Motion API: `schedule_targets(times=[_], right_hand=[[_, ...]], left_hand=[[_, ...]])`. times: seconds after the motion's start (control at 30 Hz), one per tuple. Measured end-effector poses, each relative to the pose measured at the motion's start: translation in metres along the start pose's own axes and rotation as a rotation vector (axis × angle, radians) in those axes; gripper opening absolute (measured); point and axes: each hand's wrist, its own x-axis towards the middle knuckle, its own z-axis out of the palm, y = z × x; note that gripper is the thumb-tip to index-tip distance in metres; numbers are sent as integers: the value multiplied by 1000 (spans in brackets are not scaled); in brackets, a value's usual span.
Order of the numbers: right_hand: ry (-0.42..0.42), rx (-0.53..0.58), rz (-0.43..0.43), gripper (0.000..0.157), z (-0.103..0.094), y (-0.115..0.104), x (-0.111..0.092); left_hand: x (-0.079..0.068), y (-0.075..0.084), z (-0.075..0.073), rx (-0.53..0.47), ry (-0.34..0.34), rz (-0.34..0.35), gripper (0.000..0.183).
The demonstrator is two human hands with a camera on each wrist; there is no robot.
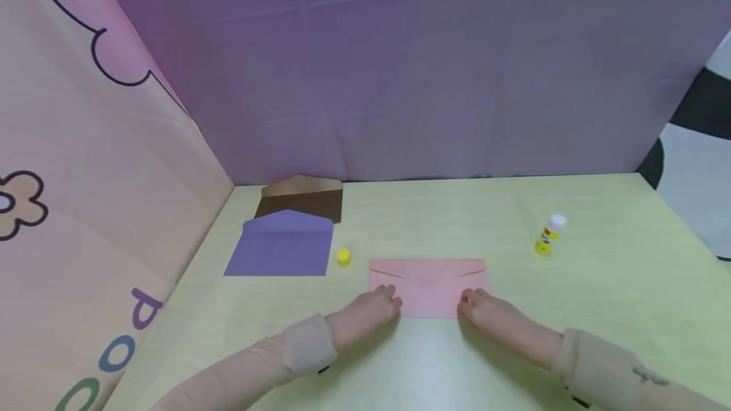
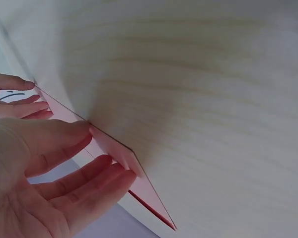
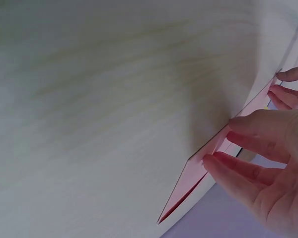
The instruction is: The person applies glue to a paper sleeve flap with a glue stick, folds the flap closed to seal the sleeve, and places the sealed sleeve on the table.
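A pink envelope (image 1: 429, 293) lies on the table in front of the person, its flap folded over along the far side. At its left end the left hand (image 1: 374, 309) holds the near edge, with the thumb at the edge and the fingertips on the upper face. The right hand (image 1: 485, 311) grips the right end in the same way. Both wrist views show the pink envelope (image 2: 109, 146) close up, with a dark red gap along its far edge near the corner. Inside the envelope is hidden.
Left of centre lie a purple envelope (image 1: 285, 249) and, partly beneath it, a brown envelope (image 1: 302, 205), flaps raised. A small yellow cap (image 1: 344, 257) sits beside them. To the right stands a yellow glue stick (image 1: 550, 234) with a white end. Purple cloth (image 1: 400, 81) hangs behind the table.
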Motion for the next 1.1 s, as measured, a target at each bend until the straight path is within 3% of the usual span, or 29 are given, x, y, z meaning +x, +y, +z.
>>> schedule_targets(times=[0.3,0.5,0.63,0.87,1.0,1.03,1.1], right_hand=[[35,-35,2,21,3,12,10],[-19,-21,39,18,3,27,21],[-83,67,117,15,2,38,32],[-90,99,163,6,2,58,54],[-75,115,168,8,5,69,65],[-68,121,169,9,6,72,67],[-63,172,197,10,8,78,71]], left_hand=[[18,-4,-1,15,39,-40,19],[36,-13,0,4,44,-66,18],[49,-19,2,-3,22,-112,20],[71,-34,2,-60,-43,-224,25],[86,-43,7,-78,-33,-269,21],[93,-48,18,-70,7,-263,20],[101,-52,21,-121,22,-282,18]])
